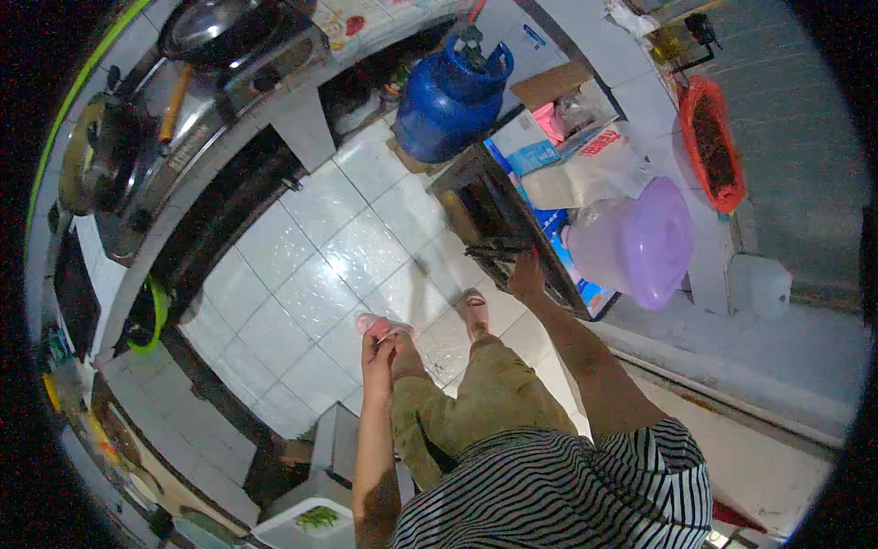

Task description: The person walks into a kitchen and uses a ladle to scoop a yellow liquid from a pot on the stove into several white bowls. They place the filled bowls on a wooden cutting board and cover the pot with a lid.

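My right hand [527, 276] reaches down to the front of a dark low cabinet [483, 185]. Its fingertips are at the cabinet's edge, beside some dark slats [499, 252]. Whether they grip anything is hidden. My left hand [379, 343] hangs in front of my left leg with its fingers bent together. A small pale bit shows at its fingers, too blurred to name. Below are my feet in pink slippers [475, 310]. On the cabinet top stand a purple lidded plastic bucket [658, 243], a white plastic bag with red print [583, 175] and a blue-and-white packet [528, 147].
A blue gas cylinder [446, 103] stands beyond the cabinet. At left, a tiled counter carries a gas stove [199, 110] with a black wok [212, 31] and a lidded pot [103, 154]. A red bag [713, 144] sits at right. Green leaves [317, 518] lie in a white container near me.
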Available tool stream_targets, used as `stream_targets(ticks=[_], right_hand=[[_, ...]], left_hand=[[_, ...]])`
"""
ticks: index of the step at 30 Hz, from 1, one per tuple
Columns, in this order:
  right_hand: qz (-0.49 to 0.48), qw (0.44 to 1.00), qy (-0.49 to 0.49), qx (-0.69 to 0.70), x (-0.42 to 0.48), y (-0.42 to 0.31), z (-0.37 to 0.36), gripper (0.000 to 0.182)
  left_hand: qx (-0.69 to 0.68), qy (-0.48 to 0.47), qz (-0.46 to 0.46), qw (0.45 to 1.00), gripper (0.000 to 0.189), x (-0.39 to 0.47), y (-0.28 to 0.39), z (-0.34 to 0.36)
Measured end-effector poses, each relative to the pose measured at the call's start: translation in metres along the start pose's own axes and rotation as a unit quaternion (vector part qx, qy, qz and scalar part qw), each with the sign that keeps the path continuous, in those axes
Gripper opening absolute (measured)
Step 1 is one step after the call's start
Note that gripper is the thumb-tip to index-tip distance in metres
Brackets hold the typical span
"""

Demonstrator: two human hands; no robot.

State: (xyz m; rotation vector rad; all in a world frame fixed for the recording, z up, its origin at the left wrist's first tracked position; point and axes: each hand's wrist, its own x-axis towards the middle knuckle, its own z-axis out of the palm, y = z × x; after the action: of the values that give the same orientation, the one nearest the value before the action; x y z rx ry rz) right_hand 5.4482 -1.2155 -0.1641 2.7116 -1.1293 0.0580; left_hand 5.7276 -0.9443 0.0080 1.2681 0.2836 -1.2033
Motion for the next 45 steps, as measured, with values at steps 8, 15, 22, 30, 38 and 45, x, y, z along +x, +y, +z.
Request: stream_targets(ticks=[8,15,22,30,38,45], right_hand=[[-0.001,0.997,-0.052,0.064,-0.041,0.031,0.049,0.066],[0.099,0.892,-0.246,0.365,-0.046,0.031,0.01,0.044],[0.516,0.463,-0.237,0.681,-0.021,0.095,0.142,0.048],[0.551,0.439,-0.147,0.695,0.033,0.105,0.204,0.048],[0.56,0.437,-0.137,0.691,0.037,0.112,0.218,0.049],[0.583,0.411,-0.188,0.675,-0.012,0.095,0.215,0.05]], left_hand=[[0.028,-0.015,0.022,0.999,0.042,0.035,-0.165,0.086],[-0.036,0.051,-0.033,0.998,0.06,0.056,-0.264,0.155],[0.082,0.013,-0.139,0.987,0.062,0.043,-0.402,0.109],[-0.058,-0.035,-0.103,0.992,0.062,0.011,-0.417,0.091],[-0.018,-0.024,-0.079,0.996,0.055,0.012,-0.421,0.09],[-0.006,-0.01,-0.074,0.997,0.058,0.006,-0.428,0.091]])
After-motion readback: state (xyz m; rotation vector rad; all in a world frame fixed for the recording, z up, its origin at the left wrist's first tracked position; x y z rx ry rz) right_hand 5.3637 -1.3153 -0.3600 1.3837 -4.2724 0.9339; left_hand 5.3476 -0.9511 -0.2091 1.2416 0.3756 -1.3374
